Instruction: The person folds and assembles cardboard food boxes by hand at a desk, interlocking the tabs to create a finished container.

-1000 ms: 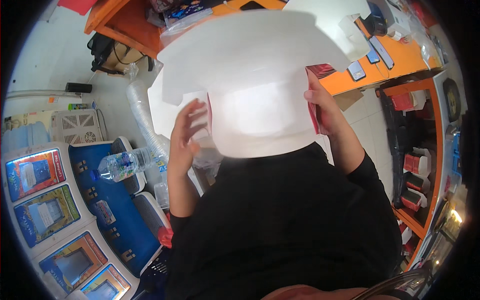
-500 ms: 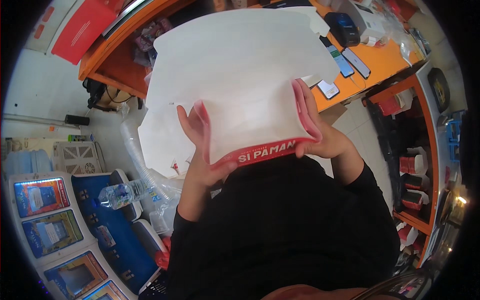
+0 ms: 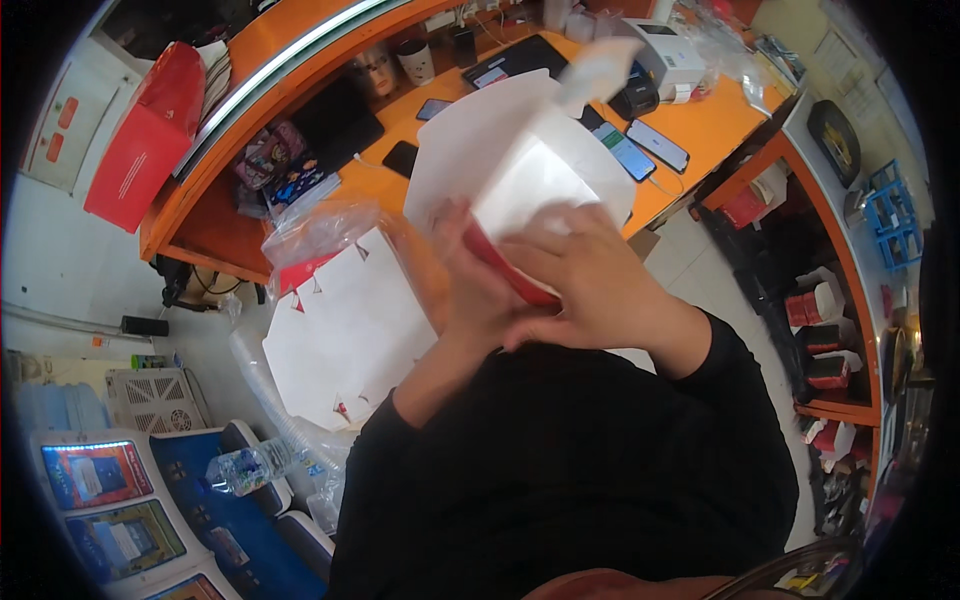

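In front of my chest I hold a partly folded paper food box (image 3: 540,185), white inside with a red outer side. My left hand (image 3: 470,285) grips its left near part by the red edge and is blurred by motion. My right hand (image 3: 595,285) is closed on the near side, fingers over the white inner face and thumb below the red edge. The far panel stands up and spreads away from me; a far right flap is smeared. Beside my left forearm lie flat white box blanks (image 3: 345,330) with small cut slots.
An orange counter (image 3: 390,200) holds several phones (image 3: 625,155), a tablet (image 3: 515,62), a paper cup (image 3: 415,62) and a white printer-like device (image 3: 668,52). Clear plastic wrap (image 3: 320,230) lies near the blanks. Left stands a dispenser with a water bottle (image 3: 248,468); right, shelves with folded red boxes (image 3: 828,372).
The box has turned and its sides have come closer together. My right hand has moved left, nearer my left hand. The counter and the flat blanks now show more.
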Action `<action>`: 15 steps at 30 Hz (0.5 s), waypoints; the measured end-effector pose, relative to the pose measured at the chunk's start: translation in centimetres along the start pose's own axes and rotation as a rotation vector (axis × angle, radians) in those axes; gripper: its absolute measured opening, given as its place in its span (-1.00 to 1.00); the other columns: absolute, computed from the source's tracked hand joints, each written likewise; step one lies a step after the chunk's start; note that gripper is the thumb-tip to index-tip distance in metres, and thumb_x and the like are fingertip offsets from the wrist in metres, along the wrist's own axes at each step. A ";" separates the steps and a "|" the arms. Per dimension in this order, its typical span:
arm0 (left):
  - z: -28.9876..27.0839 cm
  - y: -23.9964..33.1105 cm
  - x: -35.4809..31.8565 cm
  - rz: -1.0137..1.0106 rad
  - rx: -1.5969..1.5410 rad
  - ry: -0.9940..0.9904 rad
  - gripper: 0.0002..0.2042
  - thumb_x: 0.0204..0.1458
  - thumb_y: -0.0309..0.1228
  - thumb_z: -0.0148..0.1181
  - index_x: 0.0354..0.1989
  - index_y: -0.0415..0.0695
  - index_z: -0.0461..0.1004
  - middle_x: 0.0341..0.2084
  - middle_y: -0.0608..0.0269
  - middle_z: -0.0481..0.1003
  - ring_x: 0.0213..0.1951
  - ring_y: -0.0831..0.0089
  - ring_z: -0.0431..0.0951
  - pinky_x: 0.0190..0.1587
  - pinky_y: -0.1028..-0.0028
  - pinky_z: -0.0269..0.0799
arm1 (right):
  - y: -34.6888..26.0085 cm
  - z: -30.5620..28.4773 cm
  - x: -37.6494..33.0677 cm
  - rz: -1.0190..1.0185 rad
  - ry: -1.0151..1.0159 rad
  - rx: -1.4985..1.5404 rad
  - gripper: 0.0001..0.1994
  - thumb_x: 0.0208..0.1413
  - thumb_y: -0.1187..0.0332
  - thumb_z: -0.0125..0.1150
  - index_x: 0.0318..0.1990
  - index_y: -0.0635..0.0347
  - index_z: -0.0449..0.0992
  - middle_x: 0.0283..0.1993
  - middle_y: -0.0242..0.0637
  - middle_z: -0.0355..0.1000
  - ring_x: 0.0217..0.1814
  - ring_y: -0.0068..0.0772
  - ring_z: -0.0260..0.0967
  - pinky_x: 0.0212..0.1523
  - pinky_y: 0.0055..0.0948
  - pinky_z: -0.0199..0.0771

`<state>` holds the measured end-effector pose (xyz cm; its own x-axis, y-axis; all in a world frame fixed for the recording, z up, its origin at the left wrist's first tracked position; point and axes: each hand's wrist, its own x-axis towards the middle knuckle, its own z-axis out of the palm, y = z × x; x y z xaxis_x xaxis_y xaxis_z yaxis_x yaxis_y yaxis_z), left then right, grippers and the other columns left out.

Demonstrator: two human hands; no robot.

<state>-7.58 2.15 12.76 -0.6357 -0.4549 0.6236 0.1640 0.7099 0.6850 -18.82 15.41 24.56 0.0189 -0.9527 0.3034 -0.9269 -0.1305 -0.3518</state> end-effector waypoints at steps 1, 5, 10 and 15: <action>0.8 -0.3 0.3 0.056 0.027 -0.004 0.30 -0.46 0.05 0.59 0.32 -0.41 -0.21 0.18 -0.23 0.06 0.25 -0.08 0.11 0.26 0.09 0.08 | 0.3 0.0 -0.1 0.096 0.001 0.039 -0.46 0.00 -0.01 0.33 0.04 0.18 0.48 -0.09 -0.20 0.50 0.02 -0.19 0.38 0.04 -0.16 0.28; -0.1 -1.7 1.2 0.171 0.060 -0.027 0.01 -0.37 0.00 0.52 0.25 -0.29 0.15 0.15 -0.04 0.23 0.19 -0.05 0.22 0.22 0.11 0.16 | 2.5 -1.8 -0.9 0.500 0.154 0.325 -0.73 0.08 0.25 0.31 -0.16 0.23 0.59 -0.47 -0.30 0.52 -0.43 -0.46 0.48 -0.38 -0.47 0.41; -0.6 -6.5 0.0 0.371 0.427 -0.266 -0.62 -0.23 -0.21 0.40 -0.18 0.00 0.55 -0.17 0.38 0.48 0.06 0.15 0.38 0.14 0.11 0.22 | 5.3 -5.2 -0.4 0.489 0.408 0.583 -0.83 0.09 0.37 0.27 -0.28 0.32 0.60 -0.54 -0.38 0.49 -0.50 -0.66 0.42 -0.45 -0.62 0.40; 0.1 -6.5 0.8 0.459 0.385 -0.239 -0.68 -0.17 -0.22 0.36 -0.22 -0.01 0.52 -0.29 0.35 0.43 -0.09 0.25 0.41 0.09 0.14 0.26 | 3.5 -3.0 3.8 0.363 0.113 0.463 -0.74 -0.01 0.28 0.31 -0.27 0.33 0.60 -0.50 -0.18 0.52 -0.48 -0.44 0.47 -0.38 -0.46 0.45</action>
<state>-9.22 -2.77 8.82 -0.7227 0.0419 0.6898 0.2052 0.9662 0.1563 -23.10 12.14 27.19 -0.3322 -0.9269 0.1749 -0.6063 0.0678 -0.7924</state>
